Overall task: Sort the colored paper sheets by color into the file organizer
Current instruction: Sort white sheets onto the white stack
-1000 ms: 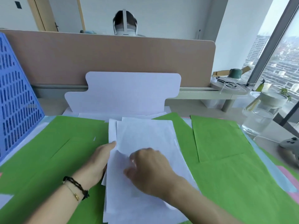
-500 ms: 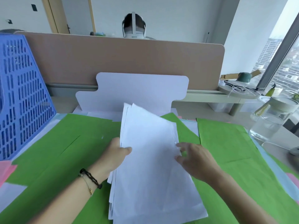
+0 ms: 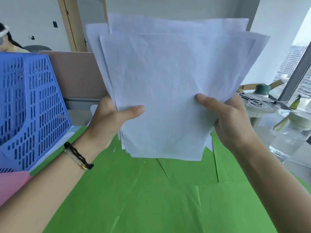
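The white sheets (image 3: 168,91) are gathered into one stack and held upright above the green sheets (image 3: 151,199) on the desk, the left hand (image 3: 107,121) and right hand (image 3: 230,118) each pinching a side edge, thumbs in front. The edges are fanned and uneven, the paper thin and slightly crumpled. Next, I'd judge, comes squaring them and carrying them left into the blue file organizer (image 3: 32,108).

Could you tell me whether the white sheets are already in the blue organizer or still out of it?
Out. The white sheets are held upright by the left hand and right hand, beside the blue organizer.
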`<state>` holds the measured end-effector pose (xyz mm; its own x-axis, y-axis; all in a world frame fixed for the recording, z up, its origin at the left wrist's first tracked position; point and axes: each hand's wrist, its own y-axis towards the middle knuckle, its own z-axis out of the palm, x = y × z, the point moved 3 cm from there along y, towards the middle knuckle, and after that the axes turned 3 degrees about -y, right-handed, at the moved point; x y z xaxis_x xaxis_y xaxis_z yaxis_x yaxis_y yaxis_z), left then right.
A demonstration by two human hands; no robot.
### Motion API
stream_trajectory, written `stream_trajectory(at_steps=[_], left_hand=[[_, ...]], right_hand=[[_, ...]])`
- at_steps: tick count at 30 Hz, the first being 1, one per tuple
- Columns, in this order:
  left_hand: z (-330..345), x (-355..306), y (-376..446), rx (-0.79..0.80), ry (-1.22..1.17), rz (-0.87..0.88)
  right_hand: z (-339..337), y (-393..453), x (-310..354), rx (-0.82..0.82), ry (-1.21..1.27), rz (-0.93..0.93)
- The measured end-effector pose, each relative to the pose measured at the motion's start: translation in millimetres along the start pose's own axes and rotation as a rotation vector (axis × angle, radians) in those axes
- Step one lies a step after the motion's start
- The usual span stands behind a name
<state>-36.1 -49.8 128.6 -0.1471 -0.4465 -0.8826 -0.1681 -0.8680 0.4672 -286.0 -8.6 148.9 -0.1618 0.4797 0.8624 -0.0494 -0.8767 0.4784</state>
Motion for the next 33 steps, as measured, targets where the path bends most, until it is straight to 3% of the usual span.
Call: stream_trajectory(at_steps=[3,7,15,21,25,33], left_hand=[[-2,17,-7,0.003,-0.024,-0.046],[2,38,-18,-0.011,-0.023,-0.106],[11,23,-4,-0.045,0.023,-0.037],[13,51,-22,-0.069,0.006,-0.129],[12,43,-9,-0.102,0.022,-0.131],[9,98,-31,-0.114,0.071,-0.373]], right_hand=[[-5,-7,-15,0.074,-0.058,0.064],[-18,-20,-49,0.022,-0.122,0.197],[-11,-6,-32,0.012,-0.149,0.125],[-14,-26,-58,-0.028,-0.030,0.207],[-12,-15,-45,-0.008,0.011,0.119],[-29,-31,-89,-0.006,-0.065,0.238]])
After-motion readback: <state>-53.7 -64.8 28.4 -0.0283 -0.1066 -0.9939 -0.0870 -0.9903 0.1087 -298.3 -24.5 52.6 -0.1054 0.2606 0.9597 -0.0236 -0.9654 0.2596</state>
